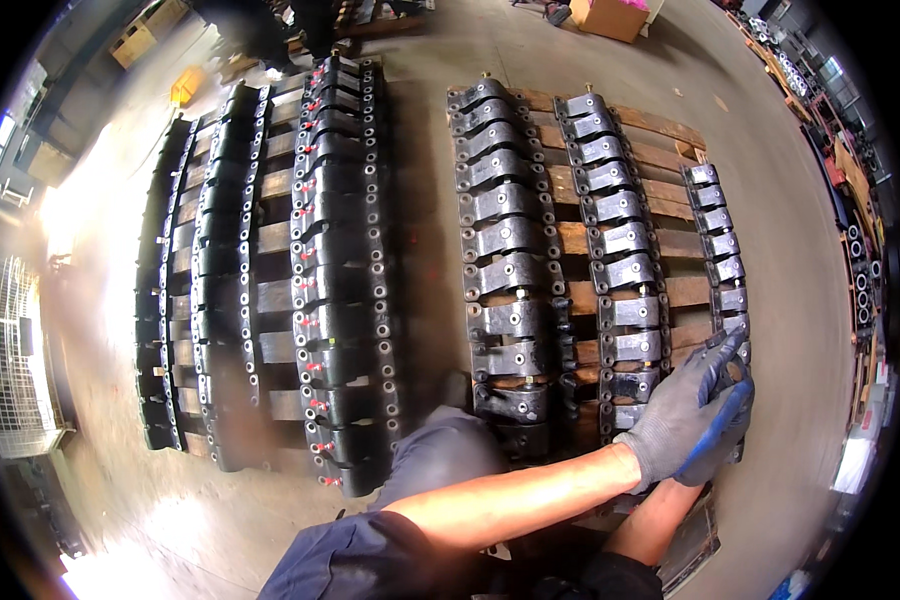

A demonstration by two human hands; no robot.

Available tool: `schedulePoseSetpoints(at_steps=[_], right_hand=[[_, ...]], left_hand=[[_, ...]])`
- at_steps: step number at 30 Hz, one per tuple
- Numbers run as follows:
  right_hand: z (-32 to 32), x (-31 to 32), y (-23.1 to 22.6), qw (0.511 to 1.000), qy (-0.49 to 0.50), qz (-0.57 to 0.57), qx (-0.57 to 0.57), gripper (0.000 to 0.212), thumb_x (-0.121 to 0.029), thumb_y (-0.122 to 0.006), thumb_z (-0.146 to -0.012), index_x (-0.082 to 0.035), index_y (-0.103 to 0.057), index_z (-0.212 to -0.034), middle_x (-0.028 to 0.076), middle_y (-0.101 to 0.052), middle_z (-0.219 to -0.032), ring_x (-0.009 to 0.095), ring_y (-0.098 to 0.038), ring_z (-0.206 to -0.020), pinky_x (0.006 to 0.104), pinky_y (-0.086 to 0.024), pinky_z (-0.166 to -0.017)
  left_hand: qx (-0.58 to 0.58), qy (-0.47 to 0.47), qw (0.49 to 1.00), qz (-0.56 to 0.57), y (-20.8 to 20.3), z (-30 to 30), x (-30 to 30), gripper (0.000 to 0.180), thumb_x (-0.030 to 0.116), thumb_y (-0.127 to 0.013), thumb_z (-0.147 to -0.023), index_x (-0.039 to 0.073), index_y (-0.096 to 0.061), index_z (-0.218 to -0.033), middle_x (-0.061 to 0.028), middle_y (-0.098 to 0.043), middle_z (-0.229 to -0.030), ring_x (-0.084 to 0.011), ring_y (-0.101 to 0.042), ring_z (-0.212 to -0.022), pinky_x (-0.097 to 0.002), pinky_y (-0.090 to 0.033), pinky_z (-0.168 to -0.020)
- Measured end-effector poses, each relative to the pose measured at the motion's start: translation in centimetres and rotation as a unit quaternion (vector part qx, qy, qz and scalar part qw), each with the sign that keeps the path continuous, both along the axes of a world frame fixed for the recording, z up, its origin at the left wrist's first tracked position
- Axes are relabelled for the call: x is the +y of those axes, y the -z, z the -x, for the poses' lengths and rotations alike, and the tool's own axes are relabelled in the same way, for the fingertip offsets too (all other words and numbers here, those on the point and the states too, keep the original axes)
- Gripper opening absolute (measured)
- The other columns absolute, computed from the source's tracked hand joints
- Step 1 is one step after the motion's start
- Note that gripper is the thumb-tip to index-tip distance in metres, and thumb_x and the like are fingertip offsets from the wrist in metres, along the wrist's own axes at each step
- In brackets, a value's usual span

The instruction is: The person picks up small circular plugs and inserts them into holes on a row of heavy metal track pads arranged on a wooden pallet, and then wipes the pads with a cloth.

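My left hand (673,418), in a grey and blue work glove, reaches over to the right side. Its fingers are pressed together against my right hand (722,440), which wears the same kind of glove. Both hands look closed; what they hold, if anything, is hidden between them. They are at the near end of a narrow row of black metal castings (720,240) on a wooden pallet. Beside it lies a middle row of black castings (623,240) with bolt holes along its edges. Farther left is a wider row of similar castings (505,240).
Left of my knee (450,455), another wooden pallet (277,238) bears long black castings, one row with red marks (315,285). Dark-clothed legs of a person (313,25) show at the far side. A cardboard box (610,18) and a wire cage (15,350) stand on the floor.
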State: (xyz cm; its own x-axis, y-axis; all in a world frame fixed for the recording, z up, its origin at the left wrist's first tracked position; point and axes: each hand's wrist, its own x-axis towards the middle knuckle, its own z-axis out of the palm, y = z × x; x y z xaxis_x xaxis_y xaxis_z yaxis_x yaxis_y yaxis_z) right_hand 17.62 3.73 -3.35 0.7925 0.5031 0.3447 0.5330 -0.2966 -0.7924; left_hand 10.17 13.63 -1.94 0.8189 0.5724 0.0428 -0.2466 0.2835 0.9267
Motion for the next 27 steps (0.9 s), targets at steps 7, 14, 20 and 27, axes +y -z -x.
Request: schedulePoseSetpoints(at_steps=[7, 14, 20, 27], right_hand=[[-0.8, -0.3, 1.8, 0.987, 0.062, -0.138, 0.063, 0.041, -0.028, -0.055, -0.105, 0.006, -0.061, -0.127, 0.018, -0.066, -0.121, 0.028, -0.066, -0.107, 0.0378, -0.055, -0.09], [-3.7, 0.3, 3.6, 0.98, 0.036, -0.121, 0.157, 0.031, -0.02, -0.062, -0.099, 0.003, -0.065, -0.121, 0.016, -0.067, -0.108, 0.028, -0.067, -0.097, 0.0374, -0.055, -0.084], [-8.5, 5.4, 9.5, 0.966, -0.035, -0.037, 0.253, 0.024, -0.013, -0.068, -0.094, 0.001, -0.068, -0.115, 0.014, -0.068, -0.097, 0.028, -0.068, -0.089, 0.0371, -0.056, -0.08], [-11.5, 14.2, 20.4, 0.953, -0.131, 0.137, 0.235, 0.02, -0.005, -0.075, -0.088, -0.002, -0.071, -0.108, 0.012, -0.07, -0.085, 0.027, -0.069, -0.079, 0.0367, -0.057, -0.075]], left_hand=[[0.02, 0.003, 1.0, -0.005, -0.2, 0.4, -0.2, 0.059, 0.028, -0.063, -0.099, 0.0, -0.048, -0.148, -0.0266, -0.059, -0.133, -0.0405, -0.057, -0.124, -0.0432, -0.044, -0.108], [-0.008, -0.049, 0.999, -0.023, 0.0, -0.1, -0.9, 0.055, 0.023, -0.062, -0.099, 0.001, -0.048, -0.148, -0.0283, -0.06, -0.129, -0.0411, -0.06, -0.12, -0.0426, -0.047, -0.104], [0.013, -0.077, 0.993, 0.084, -1.8, 0.4, 0.7, 0.053, 0.016, -0.065, -0.098, 0.001, -0.049, -0.146, -0.0253, -0.062, -0.125, -0.0402, -0.064, -0.112, -0.0455, -0.05, -0.096], [0.016, -0.056, 0.995, 0.082, -2.4, 1.3, 0.8, 0.054, 0.014, -0.066, -0.097, 0.003, -0.049, -0.147, -0.0198, -0.065, -0.104, -0.0338, -0.067, -0.09, -0.0434, -0.054, -0.081]])
